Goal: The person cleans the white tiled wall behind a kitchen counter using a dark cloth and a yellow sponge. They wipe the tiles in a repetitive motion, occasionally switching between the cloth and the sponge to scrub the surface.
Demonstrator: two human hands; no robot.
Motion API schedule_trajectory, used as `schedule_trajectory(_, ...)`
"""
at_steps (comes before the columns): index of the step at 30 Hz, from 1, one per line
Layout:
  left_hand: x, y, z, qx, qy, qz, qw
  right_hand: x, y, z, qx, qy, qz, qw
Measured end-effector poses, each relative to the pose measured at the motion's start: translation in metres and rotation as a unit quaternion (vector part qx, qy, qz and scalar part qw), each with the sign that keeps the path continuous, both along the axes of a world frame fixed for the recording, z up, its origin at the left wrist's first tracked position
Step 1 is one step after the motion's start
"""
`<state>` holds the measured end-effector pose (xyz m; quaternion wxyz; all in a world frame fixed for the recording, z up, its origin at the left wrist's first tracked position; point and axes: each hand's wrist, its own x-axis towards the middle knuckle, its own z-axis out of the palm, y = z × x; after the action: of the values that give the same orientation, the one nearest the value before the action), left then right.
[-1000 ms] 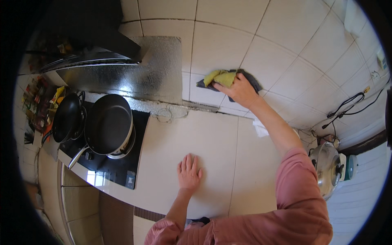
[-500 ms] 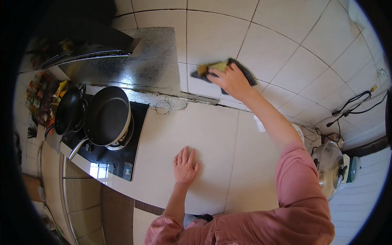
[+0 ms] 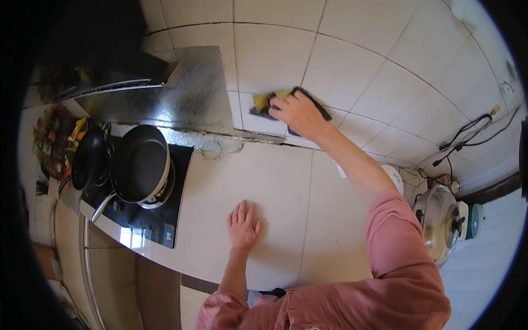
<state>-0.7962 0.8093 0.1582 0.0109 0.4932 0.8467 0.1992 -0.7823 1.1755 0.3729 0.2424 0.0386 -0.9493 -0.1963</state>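
Observation:
My right hand (image 3: 298, 114) reaches far forward and presses a dark grey cloth (image 3: 318, 108) against the tiled wall (image 3: 275, 52), low down, just above the back of the counter. Its fingers are closed on the bunched cloth, which has yellow-green parts showing at its left and top. Part of the cloth is hidden under the hand. My left hand (image 3: 243, 226) lies flat on the pale countertop (image 3: 275, 192), fingers stretched out and holding nothing.
On the left, a large frying pan (image 3: 140, 164) and a dark wok (image 3: 88, 159) stand on a black gas hob (image 3: 146, 225). A metal sheet (image 3: 201, 82) covers the wall beneath the range hood. Black cables (image 3: 462, 140) hang at right, above a pot with a glass lid (image 3: 440, 220).
The whole view has shifted slightly. My right hand and the cloth stay at nearly the same spot on the tiles, and my left hand remains flat on the counter.

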Motion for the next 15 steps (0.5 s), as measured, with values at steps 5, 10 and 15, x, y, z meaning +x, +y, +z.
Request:
schedule_trajectory(5,0.002,-0.006,-0.001,0.003,-0.033,0.005,0.999,0.085,0.04,0.043,-0.015,0.184,-0.145,0.972)
schedule_trajectory(10,0.006,-0.006,0.003,-0.007,-0.016,0.0,1.0,0.208,0.107,0.092,-0.094,0.566,-0.237,0.784)
schedule_trajectory(15,0.007,-0.001,0.0,-0.019,0.004,-0.007,1.0,0.176,0.094,0.022,-0.067,0.558,-0.277,0.78)
